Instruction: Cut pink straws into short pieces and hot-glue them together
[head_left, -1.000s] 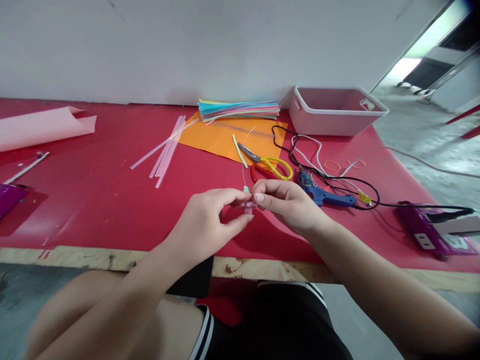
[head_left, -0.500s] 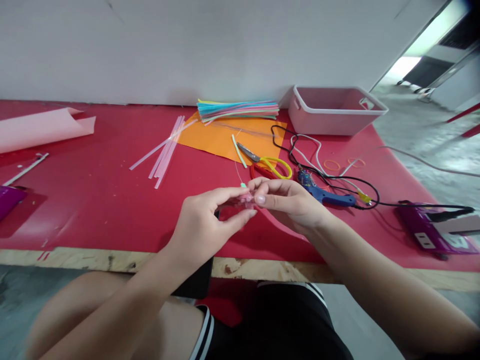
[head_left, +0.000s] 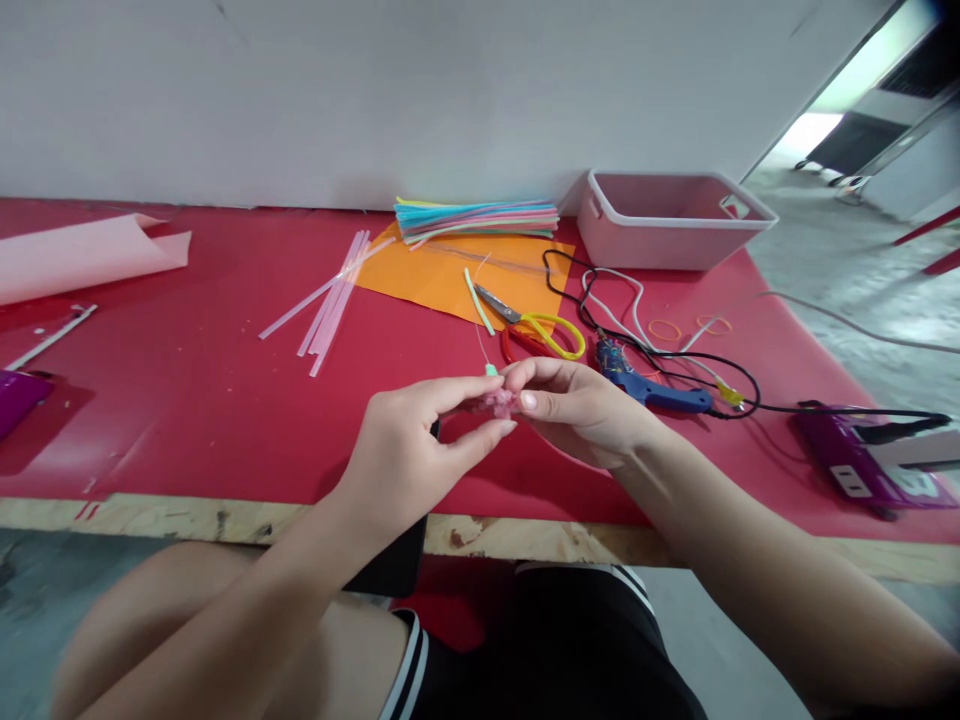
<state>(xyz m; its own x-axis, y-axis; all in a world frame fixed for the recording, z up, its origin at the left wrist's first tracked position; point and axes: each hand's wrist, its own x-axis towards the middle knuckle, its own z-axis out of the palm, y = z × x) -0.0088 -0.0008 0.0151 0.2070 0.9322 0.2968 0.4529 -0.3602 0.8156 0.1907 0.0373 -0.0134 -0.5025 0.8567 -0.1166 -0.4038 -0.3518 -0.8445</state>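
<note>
Between my two hands, over the red tabletop [head_left: 225, 400], is a small pink fuzzy piece [head_left: 501, 403] that looks like a flower made of pipe cleaner. My left hand [head_left: 409, 430] pinches it from the left with thumb and fingers. From the right, my right hand [head_left: 577, 405] grips its edge between thumb and bent fingers. A pale green tip [head_left: 491, 370] shows just above my fingertips, with a thin wire [head_left: 481, 345] rising from it. Beyond lie a short light-green pipe cleaner [head_left: 478, 302] and scissors [head_left: 536, 325] with yellow and red handles.
Coloured pipe cleaners [head_left: 476, 218] lie on an orange sheet [head_left: 420, 280]. Pink glue sticks [head_left: 334, 305] are to its left. A blue glue gun [head_left: 652, 390] with tangled cords is at right, near a pink bin [head_left: 652, 240]. A dark phone-like object [head_left: 394, 560] overhangs the front edge.
Both hands still hold the pink piece. The piece, the green tip and my right fingertips have shifted slightly to the right, and the wire has swung a little right.
</note>
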